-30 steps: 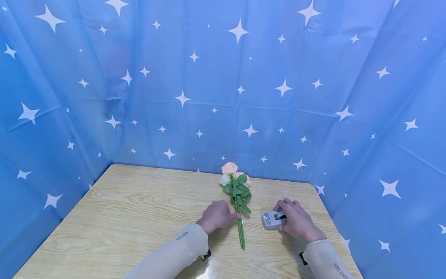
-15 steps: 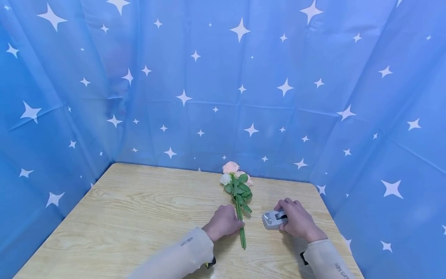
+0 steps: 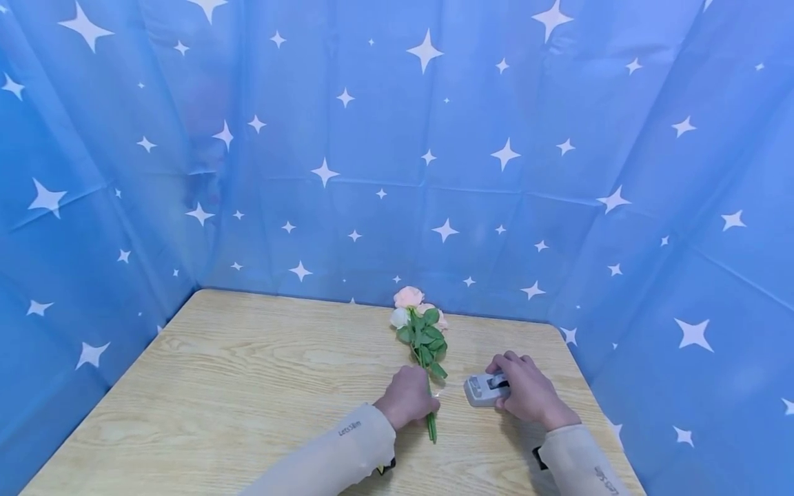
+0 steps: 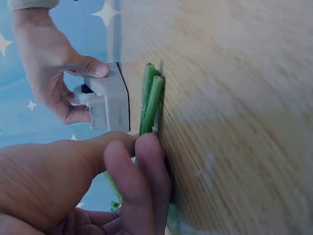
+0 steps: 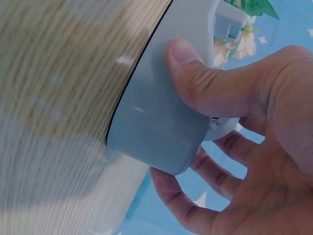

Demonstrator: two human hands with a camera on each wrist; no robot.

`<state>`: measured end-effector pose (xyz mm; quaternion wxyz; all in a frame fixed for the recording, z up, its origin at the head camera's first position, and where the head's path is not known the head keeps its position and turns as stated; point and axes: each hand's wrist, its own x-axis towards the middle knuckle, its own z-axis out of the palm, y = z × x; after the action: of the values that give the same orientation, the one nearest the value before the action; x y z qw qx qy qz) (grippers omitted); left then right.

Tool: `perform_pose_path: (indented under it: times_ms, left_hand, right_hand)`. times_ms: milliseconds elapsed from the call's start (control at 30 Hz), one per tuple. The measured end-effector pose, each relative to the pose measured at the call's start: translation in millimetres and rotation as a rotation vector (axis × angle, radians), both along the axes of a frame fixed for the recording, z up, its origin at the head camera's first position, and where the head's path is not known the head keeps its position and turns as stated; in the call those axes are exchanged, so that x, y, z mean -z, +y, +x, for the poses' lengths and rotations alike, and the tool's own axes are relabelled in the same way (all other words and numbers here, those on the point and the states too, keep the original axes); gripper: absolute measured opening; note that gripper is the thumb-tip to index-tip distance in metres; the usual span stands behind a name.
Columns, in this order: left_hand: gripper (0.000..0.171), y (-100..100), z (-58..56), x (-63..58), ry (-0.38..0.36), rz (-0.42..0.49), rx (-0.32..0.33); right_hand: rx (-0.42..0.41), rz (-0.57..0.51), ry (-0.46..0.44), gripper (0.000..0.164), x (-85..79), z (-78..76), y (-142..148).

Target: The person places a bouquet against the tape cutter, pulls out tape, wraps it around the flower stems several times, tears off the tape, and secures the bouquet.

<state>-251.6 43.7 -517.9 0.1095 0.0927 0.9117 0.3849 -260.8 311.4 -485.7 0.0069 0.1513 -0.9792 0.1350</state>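
Note:
A bunch of flowers, with pink and white blooms and green leaves, lies on the table with its stems towards me. My left hand pinches the lower stems, and the cut stem ends stick out past its fingers in the left wrist view. A small clear glint, like tape, shows just right of that hand. To the right, my right hand grips a grey tape dispenser on the tabletop. In the right wrist view its thumb presses the dispenser's side, with fingers curled at the far side.
The light wood table has its back edge just behind the blooms. Blue curtains with white stars hang behind it and along both sides.
My left hand has slid slightly right and down the stems, its fingers closing further round them. The right hand and tape dispenser have stayed in place.

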Motion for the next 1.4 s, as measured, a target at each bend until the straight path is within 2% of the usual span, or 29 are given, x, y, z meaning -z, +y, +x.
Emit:
perform_pose_path:
  times_ms: [67, 200, 300, 467, 533, 633, 733, 800, 900, 967, 1033, 1200, 1400]
  left_hand:
    - [0.042, -2.3, -1.8, -0.2, -0.029, 0.015, 0.000]
    - [0.029, -8.8, -2.9, -1.4, -0.065, 0.111, -0.004]
    - [0.028, -13.0, -0.8, -1.5, -0.078, 0.182, 0.002]
    - [0.029, -18.0, 3.9, -1.6, -0.106, 0.234, 0.008]
    - [0.028, -20.1, 4.9, -1.3, -0.128, 0.261, 0.002]
    - [0.029, -23.2, 6.1, -0.9, -0.167, 0.305, -0.009]
    - [0.034, -26.0, 6.4, -1.5, -0.199, 0.345, -0.008]
    - [0.038, -27.7, 6.0, -1.7, -0.213, 0.360, -0.005]
    - [0.041, -29.4, 5.4, -1.6, -0.238, 0.383, 0.002]
    - [0.040, -30.1, 5.6, -2.2, -0.248, 0.394, 0.004]
    - [0.036, -30.4, 5.9, -3.5, -0.259, 0.413, 0.004]
    - [0.029, -30.7, 6.1, -5.4, -0.263, 0.455, -0.001]
    - [0.027, -31.0, 7.8, -4.7, -0.248, 0.479, 0.001]
  right_hand:
    - [0.000, 0.001, -0.005, 0.054, -1.1, 0.1, 0.1]
    - [-0.004, 0.003, -0.014, 0.056, -3.7, 0.8, 0.5]
    - [-0.006, 0.009, -0.027, 0.058, -5.8, 2.7, 0.2]
    - [-0.009, 0.004, -0.052, 0.063, -7.3, 9.1, -1.9]
    - [-0.024, 0.009, -0.026, 0.066, -7.8, 13.6, -4.2]
    - [-0.037, 0.019, 0.072, 0.065, -10.5, 23.2, -11.2]
    - [-0.041, 0.006, 0.183, 0.052, -15.5, 33.8, -23.5]
    - [-0.045, -0.034, 0.209, 0.036, -18.8, 40.4, -33.7]
    - [-0.064, -0.128, 0.145, 0.013, -21.7, 48.9, -48.8]
    - [-0.084, -0.188, 0.073, 0.008, -21.3, 53.3, -57.0]
    - [-0.107, -0.238, 0.004, 0.010, -19.4, 56.5, -63.6]
    - [-0.154, -0.306, -0.102, 0.014, -10.4, 60.3, -74.1]
    - [-0.140, -0.426, -0.263, 0.039, -2.8, 62.5, -82.8]
